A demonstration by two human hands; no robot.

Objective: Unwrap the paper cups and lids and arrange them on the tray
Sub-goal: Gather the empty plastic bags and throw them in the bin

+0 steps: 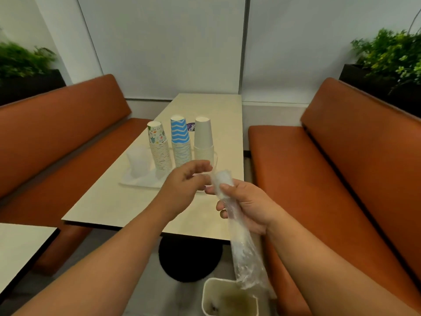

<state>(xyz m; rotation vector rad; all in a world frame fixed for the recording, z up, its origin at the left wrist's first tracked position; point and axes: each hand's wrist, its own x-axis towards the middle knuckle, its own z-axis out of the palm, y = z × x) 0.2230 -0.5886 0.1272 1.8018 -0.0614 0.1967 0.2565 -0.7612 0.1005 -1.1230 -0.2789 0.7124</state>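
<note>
While the right hand [248, 201] has its fingers wrapped around the clear plastic sleeve [243, 242] above the tabletop [127, 201] edge, the left hand [186, 181] pinches narrowly at its top. Judged light, limp, slippery; grip near the stiffer upper end.

Three cup stacks [181, 142] side by side on tray [127, 182] (lids [138, 161] leftmost), bin [224, 297] below table [127, 208].

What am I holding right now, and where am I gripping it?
The right hand grips a clear plastic sleeve near its upper end. The left hand is at the sleeve's top; whether it grips is unclear.
</note>
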